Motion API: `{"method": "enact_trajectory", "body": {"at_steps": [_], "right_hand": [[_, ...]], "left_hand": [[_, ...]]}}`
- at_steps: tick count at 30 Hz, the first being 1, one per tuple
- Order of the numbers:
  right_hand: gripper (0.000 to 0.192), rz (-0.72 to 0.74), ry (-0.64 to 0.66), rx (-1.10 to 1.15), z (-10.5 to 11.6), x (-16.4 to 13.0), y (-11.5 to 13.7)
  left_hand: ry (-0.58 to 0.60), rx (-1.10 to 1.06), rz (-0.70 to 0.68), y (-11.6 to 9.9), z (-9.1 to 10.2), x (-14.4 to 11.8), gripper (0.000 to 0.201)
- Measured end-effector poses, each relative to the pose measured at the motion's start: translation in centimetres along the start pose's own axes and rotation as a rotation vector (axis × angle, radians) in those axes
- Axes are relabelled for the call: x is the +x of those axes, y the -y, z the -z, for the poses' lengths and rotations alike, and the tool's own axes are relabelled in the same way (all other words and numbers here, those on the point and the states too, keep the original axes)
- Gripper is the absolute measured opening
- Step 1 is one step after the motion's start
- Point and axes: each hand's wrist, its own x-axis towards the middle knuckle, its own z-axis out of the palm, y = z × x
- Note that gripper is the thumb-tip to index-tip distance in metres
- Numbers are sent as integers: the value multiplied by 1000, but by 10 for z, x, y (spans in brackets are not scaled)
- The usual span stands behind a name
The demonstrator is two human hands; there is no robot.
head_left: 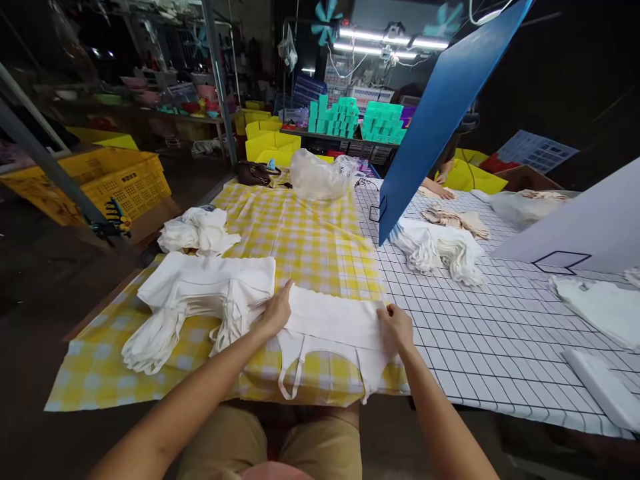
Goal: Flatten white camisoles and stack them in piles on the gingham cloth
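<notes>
A white strappy camisole [334, 323] lies spread on the yellow checked cloth, its straps toward me. My left hand [278, 311] is closed on its upper left corner, the index finger along the edge. At the right end, my right hand [397, 327] pinches the side of the fabric between thumb and fingers. Left of my left hand sits a thick stack of white camisoles [210, 277], with straps hanging in bunches toward me. Behind that stack is a crumpled heap of white fabric [197, 230].
The yellow checked cloth [305, 247] covers the left table part; a white grid cloth [450, 333] covers the right. A blue panel [440, 113] rises between them. Beyond stand more white garments [440, 247], a clear plastic bag [320, 175], a yellow crate [120, 183] and a co-worker's hand [440, 192].
</notes>
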Motion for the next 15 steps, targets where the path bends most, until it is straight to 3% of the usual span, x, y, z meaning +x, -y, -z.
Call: {"method": "enact_trajectory", "body": {"at_steps": [8, 12, 15], "right_hand": [[29, 87, -122, -76, -8, -8, 0], [32, 275, -213, -10, -12, -51, -17], [32, 336, -194, 61, -17, -98, -37]], "left_hand": [[49, 324, 42, -23, 14, -19, 60], [-11, 263, -75, -28, 12, -58, 42], [102, 67, -111, -25, 7, -103, 25]]}}
